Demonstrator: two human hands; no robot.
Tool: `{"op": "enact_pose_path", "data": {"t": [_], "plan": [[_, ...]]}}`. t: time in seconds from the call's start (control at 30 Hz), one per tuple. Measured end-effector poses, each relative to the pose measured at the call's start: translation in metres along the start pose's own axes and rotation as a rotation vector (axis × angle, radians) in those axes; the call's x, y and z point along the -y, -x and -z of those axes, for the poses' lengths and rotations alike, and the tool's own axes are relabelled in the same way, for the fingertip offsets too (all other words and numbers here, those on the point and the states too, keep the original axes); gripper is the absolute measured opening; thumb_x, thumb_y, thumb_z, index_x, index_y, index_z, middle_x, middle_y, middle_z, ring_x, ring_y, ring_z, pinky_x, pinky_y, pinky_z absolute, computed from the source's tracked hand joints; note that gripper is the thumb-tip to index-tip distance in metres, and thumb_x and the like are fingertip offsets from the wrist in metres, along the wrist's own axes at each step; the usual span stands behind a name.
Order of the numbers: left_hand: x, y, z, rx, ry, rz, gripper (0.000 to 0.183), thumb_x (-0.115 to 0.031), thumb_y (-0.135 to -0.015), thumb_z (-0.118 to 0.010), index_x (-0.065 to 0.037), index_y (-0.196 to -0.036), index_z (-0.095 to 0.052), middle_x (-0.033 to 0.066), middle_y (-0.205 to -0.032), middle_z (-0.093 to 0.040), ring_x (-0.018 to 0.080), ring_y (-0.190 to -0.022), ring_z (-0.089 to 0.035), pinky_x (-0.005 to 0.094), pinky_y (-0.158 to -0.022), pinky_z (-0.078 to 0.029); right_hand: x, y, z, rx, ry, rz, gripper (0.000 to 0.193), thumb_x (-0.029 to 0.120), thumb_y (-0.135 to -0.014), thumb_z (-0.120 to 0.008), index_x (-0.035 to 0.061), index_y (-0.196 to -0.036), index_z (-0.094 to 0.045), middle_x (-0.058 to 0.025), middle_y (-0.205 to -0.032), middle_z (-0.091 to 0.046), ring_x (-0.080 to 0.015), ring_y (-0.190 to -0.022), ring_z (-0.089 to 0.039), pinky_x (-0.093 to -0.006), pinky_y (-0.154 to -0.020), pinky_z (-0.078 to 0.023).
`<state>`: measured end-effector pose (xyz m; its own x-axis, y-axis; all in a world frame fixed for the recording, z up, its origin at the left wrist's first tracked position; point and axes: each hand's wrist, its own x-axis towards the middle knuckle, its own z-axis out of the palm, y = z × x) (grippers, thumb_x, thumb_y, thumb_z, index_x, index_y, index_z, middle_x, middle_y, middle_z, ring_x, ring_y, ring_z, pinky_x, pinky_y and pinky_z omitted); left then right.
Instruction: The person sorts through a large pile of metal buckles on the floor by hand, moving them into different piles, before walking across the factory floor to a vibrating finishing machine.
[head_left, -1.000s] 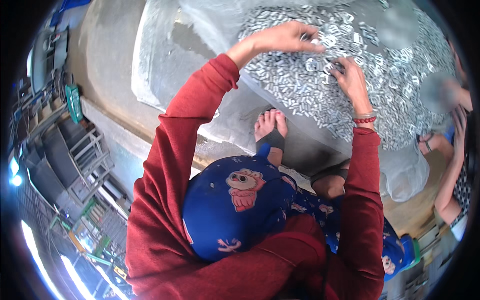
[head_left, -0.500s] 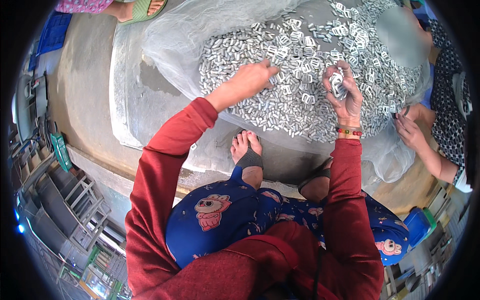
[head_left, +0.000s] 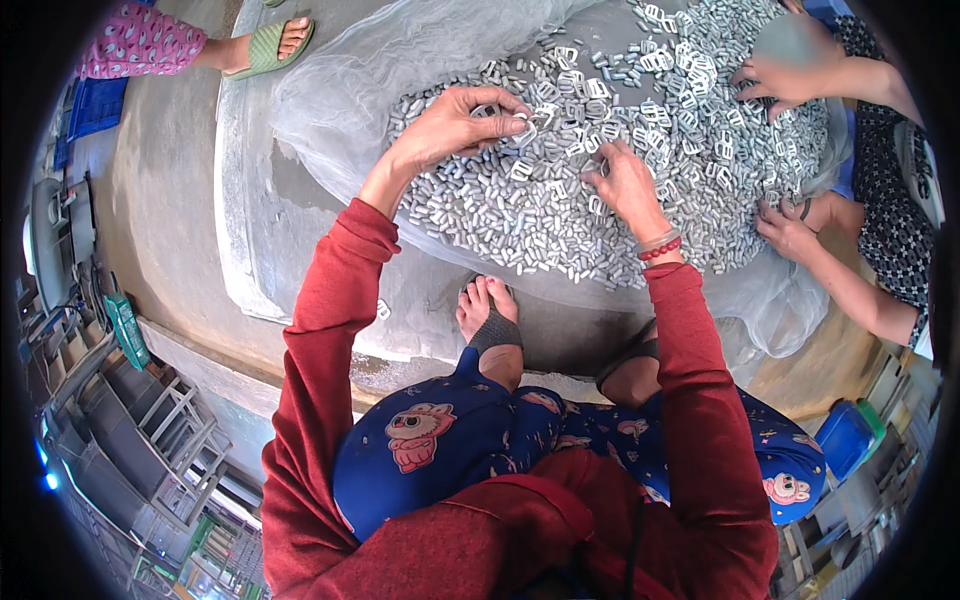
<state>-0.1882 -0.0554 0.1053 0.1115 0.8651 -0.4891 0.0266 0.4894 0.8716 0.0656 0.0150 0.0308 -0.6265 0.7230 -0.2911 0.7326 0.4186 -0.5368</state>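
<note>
Net (head_left: 330,110) on the floor (head_left: 165,210), small bits (head_left: 500,215) piled on the net, buckles (head_left: 690,60) on top of the bits, left hand (head_left: 455,122) and right hand (head_left: 627,187) there too — side by side, another person's hands (head_left: 788,233) at right, a sandal (head_left: 263,50) ahead to the left

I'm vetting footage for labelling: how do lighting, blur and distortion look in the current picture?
Head view: a black fisheye surround, with the scene bowed toward it; head view: a bluish-white light glares at lower left; head view: a smooth round blur masks a patch at upper right, while the left hand looks fairly crisp.
</note>
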Motion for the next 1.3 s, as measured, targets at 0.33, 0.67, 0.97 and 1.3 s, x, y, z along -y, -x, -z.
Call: {"op": "enact_pose_path", "data": {"t": [0.33,0.67,0.97,1.3], "plan": [[0.037,-0.007,-0.017,0.246,1.039,-0.128,0.026,-0.021,-0.087,-0.053,-0.002,-0.075,-0.041,0.0139,-0.089,-0.047,0.024,-0.082,-0.056,0.0162,-0.032,-0.039,0.001,0.019,0.064,0.115,-1.676,-0.103,0.019,0.001,-0.075,-0.054,0.008,-0.093,-0.052,-0.0057,-0.092,-0.052,-0.0108,-0.07,-0.049,-0.0157,-0.037,-0.029],[0.08,-0.021,-0.046,-0.196,-1.093,-0.451,0.024,-0.018,-0.074,-0.068,-0.003,-0.088,-0.056,0.0144,-0.086,-0.056,0.032,-0.077,-0.06,0.041,-0.063,-0.048,-0.023,0.048,0.004,0.028,-0.024,0.024,0.034,0.017,-0.067,-0.074,0.0032,-0.096,-0.063,-0.0147,-0.092,-0.061,-0.0307,-0.084,-0.06,-0.04,-0.077,-0.048],[0.077,-0.029,-0.04,-0.202,-1.279,-0.417,0.018,-0.004,-0.072,-0.057,-0.001,-0.089,-0.052,0.0133,-0.087,-0.053,0.0295,-0.084,-0.059,0.0404,-0.063,-0.051,0.001,0.035,0.046,0.061,-1.09,-0.26,0.015,0.012,-0.076,-0.07,0.0071,-0.084,-0.059,0.0025,-0.074,-0.056,-0.0032,-0.066,-0.048,-0.0212,-0.042,-0.035],[0.066,-0.041,-0.032,-0.263,-1.248,-0.274,0.031,-0.019,-0.07,-0.071,0.002,-0.084,-0.054,0.0165,-0.089,-0.057,0.0319,-0.082,-0.06,0.0411,-0.069,-0.05,0.003,0.035,0.065,0.134,-1.572,-0.267,0.034,0.01,-0.08,-0.06,0.0058,-0.113,-0.056,0.0019,-0.089,-0.055,-0.0014,-0.066,-0.045,-0.0161,-0.038,-0.028]]}}
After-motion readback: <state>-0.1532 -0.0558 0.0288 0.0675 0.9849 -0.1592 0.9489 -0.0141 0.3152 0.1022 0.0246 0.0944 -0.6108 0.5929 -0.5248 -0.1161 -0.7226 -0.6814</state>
